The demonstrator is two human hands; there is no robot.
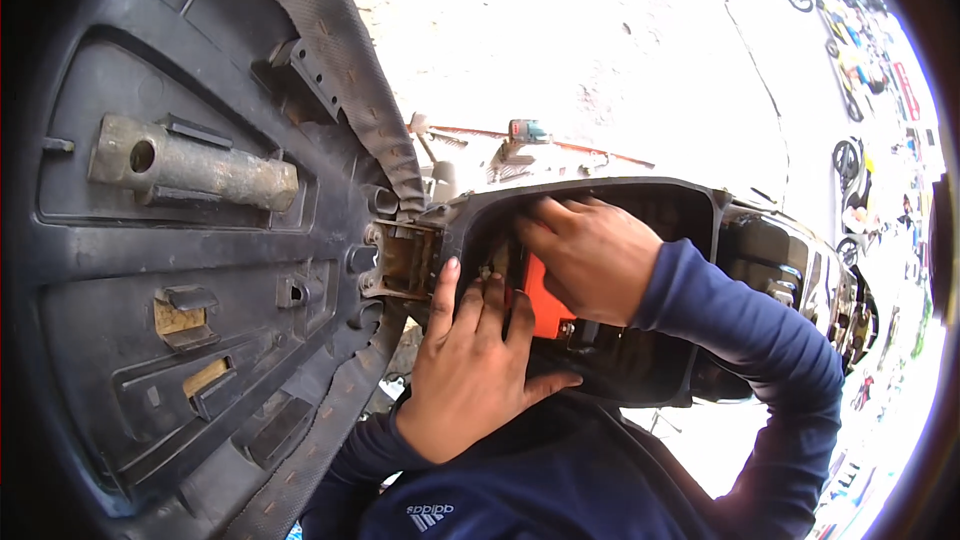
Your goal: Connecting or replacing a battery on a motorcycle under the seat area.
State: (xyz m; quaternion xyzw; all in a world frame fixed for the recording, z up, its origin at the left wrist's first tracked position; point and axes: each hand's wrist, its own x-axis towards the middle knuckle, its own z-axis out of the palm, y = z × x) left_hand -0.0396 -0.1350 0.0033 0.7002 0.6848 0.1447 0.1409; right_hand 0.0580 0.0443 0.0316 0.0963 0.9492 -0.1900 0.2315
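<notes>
Box (546,312), red, sits mid-frame inside a black bin (650,365); left hand (478,365) spreads loosely beside it, right hand (600,260) curls above, grip I can't tell.

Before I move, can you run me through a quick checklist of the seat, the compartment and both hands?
1. Black plastic seat underside open: ok, swung to the left of the compartment.
2. Bright orange-red box inside the deep black plastic compartment: ok, partly covered by the right hand.
3. Right hand's grip on the box: cannot tell, the contact is hidden.
4. Left hand out of the compartment: not ok, it reaches in, spread, just left of the box.
5. Worn grey metal tube in its holder: ok, lying between the clips on the seat underside.
</notes>
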